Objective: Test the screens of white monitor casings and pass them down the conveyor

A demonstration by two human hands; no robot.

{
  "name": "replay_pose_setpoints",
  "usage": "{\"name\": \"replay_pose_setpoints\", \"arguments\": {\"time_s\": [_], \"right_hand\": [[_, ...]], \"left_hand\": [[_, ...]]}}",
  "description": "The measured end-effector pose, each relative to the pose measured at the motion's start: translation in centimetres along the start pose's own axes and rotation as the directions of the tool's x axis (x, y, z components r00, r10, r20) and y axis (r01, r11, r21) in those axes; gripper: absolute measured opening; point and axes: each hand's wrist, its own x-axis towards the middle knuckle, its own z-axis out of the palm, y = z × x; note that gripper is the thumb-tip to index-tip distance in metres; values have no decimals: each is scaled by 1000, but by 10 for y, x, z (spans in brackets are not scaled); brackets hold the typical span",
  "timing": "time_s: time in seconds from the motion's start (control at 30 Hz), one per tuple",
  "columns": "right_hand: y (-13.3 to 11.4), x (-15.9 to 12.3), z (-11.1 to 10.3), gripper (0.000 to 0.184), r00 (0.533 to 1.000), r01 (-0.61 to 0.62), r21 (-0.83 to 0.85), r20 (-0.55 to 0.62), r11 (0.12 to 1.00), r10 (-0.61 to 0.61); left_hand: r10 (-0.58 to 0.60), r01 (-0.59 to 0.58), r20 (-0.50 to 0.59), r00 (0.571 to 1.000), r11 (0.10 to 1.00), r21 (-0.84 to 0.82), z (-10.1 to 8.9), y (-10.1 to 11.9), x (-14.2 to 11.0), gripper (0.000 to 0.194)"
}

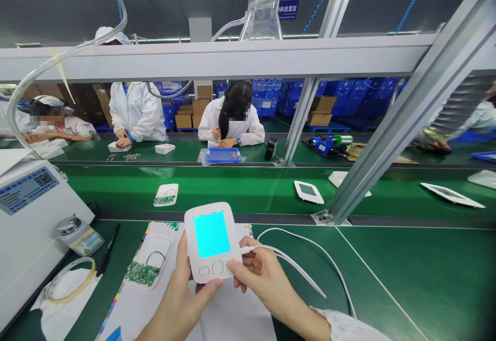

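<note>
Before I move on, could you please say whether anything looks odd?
Only the small parts scattered loose on the far bench look untidy, since no tray holds them. The held white device shows no visible damage.

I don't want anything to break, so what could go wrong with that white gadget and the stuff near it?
The cable might get tugged loose from the gadget, since it runs past the right hand and trails over the table. The left hand could brush the bare circuit board nearby.
</note>
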Motion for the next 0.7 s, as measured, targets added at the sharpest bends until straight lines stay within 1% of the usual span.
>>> {"name": "replay_pose_setpoints", "arguments": {"time_s": [0.23,0.33,0.4,0.53,0.7], "right_hand": [[0,0,3,52,999,-15,5,-31,1000,15],[2,0,2,50,1000,-9,20,2,1000,9],[3,1,2,49,999,-1,33,35,999,-1],[6,0,2,47,997,11,64,73,998,-15],[3,0,3,48,996,40,78,74,996,-46]], "left_hand": [[4,-4,18,1000,1000,2,0,2,-1,90],[18,-18,11,1000,999,26,0,1,0,87],[42,-42,-15,999,998,40,1,0,1,79],[78,-74,-117,990,997,34,4,-1,3,66],[103,-95,-109,989,992,80,2,-1,4,66]]}}
